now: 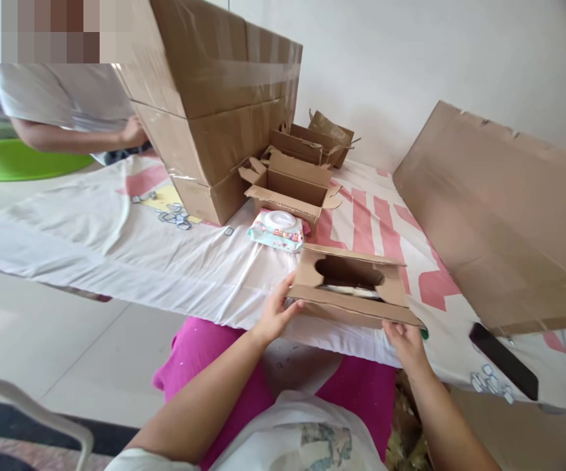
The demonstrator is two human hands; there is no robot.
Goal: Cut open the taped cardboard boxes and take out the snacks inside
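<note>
A small cardboard box (pixel 346 309) sits at the near edge of the table, its long flaps standing partly open. Something pale lies inside, too shaded to name. My left hand (pixel 279 313) grips the box's left end, thumb along the near side. At the near right corner, my right hand (pixel 405 335) has its fingers closed on the box's edge; part of them is hidden beneath it. A bit of green shows beside that hand. Just behind the box lies a pack of wet wipes (pixel 279 230) with a white lid.
Tall taped cartons (pixel 224 118) are stacked at the left. Open small boxes (pixel 295 186) stand behind the wipes. A large cardboard sheet or carton (pixel 503 216) leans right, near a dark phone (pixel 504 361) and small clear pieces (pixel 491 383). A person's arm (pixel 81 137) reaches behind the stack.
</note>
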